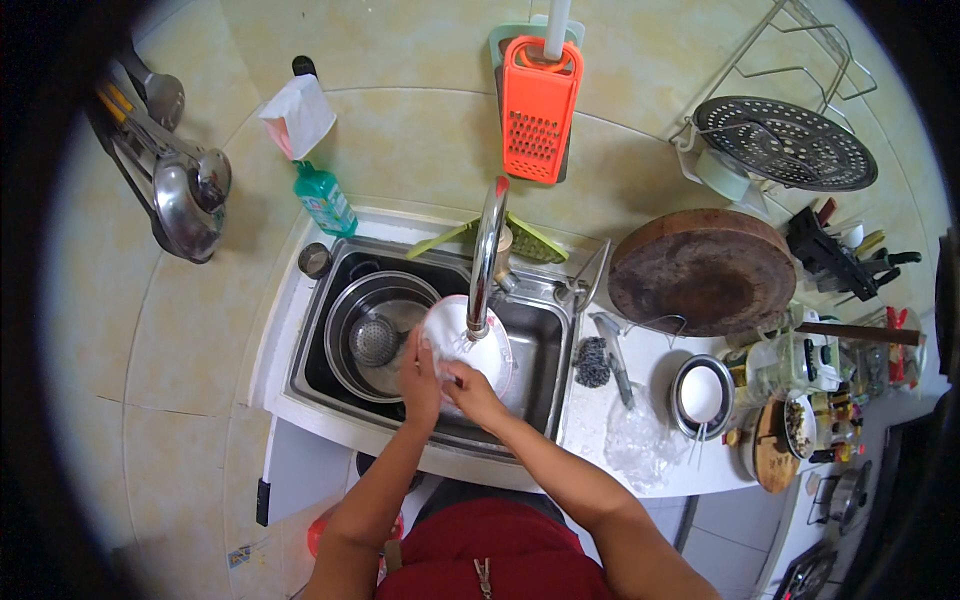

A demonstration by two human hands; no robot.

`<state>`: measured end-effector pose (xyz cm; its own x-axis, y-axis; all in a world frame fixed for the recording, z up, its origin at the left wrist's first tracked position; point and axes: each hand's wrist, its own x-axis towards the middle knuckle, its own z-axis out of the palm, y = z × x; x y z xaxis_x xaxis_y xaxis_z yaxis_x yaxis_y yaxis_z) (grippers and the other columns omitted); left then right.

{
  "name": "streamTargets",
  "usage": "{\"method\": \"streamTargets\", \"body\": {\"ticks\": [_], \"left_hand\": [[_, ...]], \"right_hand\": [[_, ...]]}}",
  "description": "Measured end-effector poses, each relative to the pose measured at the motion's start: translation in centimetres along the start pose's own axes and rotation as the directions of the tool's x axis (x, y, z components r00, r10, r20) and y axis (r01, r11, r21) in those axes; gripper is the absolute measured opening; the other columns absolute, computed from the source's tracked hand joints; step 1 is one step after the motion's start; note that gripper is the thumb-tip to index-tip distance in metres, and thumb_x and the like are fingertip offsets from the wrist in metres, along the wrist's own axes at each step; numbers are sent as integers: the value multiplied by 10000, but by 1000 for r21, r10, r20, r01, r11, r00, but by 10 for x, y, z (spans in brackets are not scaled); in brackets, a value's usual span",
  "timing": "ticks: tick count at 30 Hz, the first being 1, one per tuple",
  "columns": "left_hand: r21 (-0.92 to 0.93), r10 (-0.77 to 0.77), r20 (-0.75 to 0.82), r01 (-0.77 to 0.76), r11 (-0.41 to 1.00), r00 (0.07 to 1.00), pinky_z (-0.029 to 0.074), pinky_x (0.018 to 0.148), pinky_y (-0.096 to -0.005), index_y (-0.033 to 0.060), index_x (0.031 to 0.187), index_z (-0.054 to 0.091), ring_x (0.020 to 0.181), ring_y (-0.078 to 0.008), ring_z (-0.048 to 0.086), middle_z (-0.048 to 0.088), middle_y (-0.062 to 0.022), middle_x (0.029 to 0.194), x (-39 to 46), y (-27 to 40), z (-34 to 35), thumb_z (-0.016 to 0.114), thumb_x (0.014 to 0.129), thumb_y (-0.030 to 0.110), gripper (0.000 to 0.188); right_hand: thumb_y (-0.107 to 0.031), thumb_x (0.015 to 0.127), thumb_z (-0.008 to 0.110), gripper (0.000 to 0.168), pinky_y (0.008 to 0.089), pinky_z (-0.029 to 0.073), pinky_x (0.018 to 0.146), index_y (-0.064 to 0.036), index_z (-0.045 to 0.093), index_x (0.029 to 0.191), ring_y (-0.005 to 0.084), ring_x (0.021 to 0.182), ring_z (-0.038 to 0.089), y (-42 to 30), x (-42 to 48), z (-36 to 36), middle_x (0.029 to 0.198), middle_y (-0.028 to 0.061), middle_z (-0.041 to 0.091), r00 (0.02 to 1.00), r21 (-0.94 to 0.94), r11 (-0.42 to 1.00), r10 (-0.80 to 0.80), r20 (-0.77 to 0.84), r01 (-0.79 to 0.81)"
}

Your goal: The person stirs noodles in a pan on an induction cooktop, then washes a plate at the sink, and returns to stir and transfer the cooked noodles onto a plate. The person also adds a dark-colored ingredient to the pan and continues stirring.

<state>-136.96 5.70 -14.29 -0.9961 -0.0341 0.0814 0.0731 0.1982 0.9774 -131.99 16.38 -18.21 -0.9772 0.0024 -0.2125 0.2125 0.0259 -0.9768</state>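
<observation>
A white dish with a reddish rim (487,361) is tilted under the chrome faucet (489,255), and water runs onto it. My left hand (418,379) grips the dish at its left edge; its fingers are blurred. Over the dish's lower left part lies my right hand (471,394), fingers bent against it; whether they grip or rub is hidden. Below both hands is a double-basin steel sink (541,337). In its left basin a large metal pot (337,367) holds a perforated ladle (373,340), close to my left hand.
Right of the sink lie a steel-wool scrubber (592,361), a peeler-like tool (619,367) and a clear plastic bag (637,442). A white bowl (702,394) sits in a metal one. Behind stand a round wooden chopping block (701,274) and a green bottle (325,199). An orange grater (538,112) hangs above.
</observation>
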Motion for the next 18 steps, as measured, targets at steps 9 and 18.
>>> {"method": "streamTargets", "body": {"ticks": [9, 18], "left_hand": [[9, -19, 38, 18, 1000, 999, 484, 874, -302, -3, 1300, 579, 1022, -198, 636, 650, -175, 1211, 4, 9, -13, 532, 998, 212, 374], [-126, -203, 145, 222, 967, 968, 437, 922, -301, 51, 1403, 494, 1053, -175, 592, 630, -124, 1237, 5, -9, -8, 531, 994, 227, 447]], "right_hand": [[-60, 783, 664, 214, 425, 452, 920, -123, 733, 976, 330, 1029, 573, 18, 12, -59, 1075, 99, 673, 883, -792, 609, -396, -251, 48], [-157, 952, 558, 393, 367, 356, 1084, -16, 542, 1319, 340, 1303, 433, -1, 12, -5, 1427, 204, 422, 981, -202, 962, -168, 98, 185]]}}
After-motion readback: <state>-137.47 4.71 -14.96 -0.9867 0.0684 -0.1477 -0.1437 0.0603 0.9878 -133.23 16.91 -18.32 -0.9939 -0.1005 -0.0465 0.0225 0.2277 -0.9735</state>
